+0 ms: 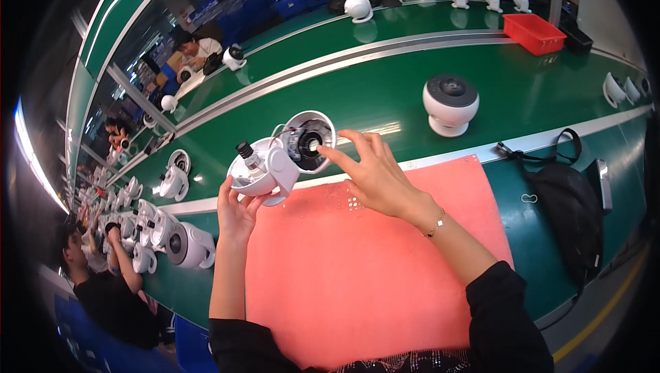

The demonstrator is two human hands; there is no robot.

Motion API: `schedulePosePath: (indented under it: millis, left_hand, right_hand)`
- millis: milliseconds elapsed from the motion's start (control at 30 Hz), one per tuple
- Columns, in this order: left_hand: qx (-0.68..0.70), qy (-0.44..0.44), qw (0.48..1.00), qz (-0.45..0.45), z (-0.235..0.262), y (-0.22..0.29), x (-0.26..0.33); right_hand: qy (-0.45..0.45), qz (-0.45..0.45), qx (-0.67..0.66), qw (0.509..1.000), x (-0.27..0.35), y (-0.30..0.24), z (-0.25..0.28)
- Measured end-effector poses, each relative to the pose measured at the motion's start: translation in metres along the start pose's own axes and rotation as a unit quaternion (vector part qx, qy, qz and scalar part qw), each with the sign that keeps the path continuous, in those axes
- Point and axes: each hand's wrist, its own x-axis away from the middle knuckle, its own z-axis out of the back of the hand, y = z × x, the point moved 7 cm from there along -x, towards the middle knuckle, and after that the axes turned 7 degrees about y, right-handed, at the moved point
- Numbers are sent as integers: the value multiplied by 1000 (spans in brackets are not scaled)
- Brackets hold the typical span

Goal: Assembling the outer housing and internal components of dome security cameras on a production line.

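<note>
My left hand (240, 213) holds an opened white camera housing (280, 169) from below, fingers curled round its lower side. A black cylindrical part on a clear piece stands up from its open top. Beside it hangs a round white shell (335, 140), its hollow turned toward me, showing dark inner parts and a black ring. Thin wires run between shell and housing. My right hand (375, 172) grips the shell's right rim, one finger outside and one reaching over its inside. Both pieces are above the back left edge of a pink mat (364, 270).
An assembled white camera with a grey front (450, 101) stands on the green belt. Several camera housings (165, 232) crowd the left, near a co-worker (110, 277). A black pouch (567, 215) lies at the right. A red bin (533, 34) sits farther back.
</note>
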Motion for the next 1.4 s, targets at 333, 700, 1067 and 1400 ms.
schedulePosePath:
  millis: [333,700,1067,1400]
  left_hand:
    - [10,-51,998,42,7,14,41]
    - [-306,-456,774,316,-54,-106,73]
    - [-261,-199,938,109,-27,-61,102]
    - [-428,-57,897,-95,7,-26,227]
  right_hand:
    - [71,88,-90,989,-5,-28,32]
    - [-221,-54,-472,851,5,-70,23]
    - [-359,-85,-365,855,24,-99,-7]
    - [-408,-134,-166,888,29,-99,-2]
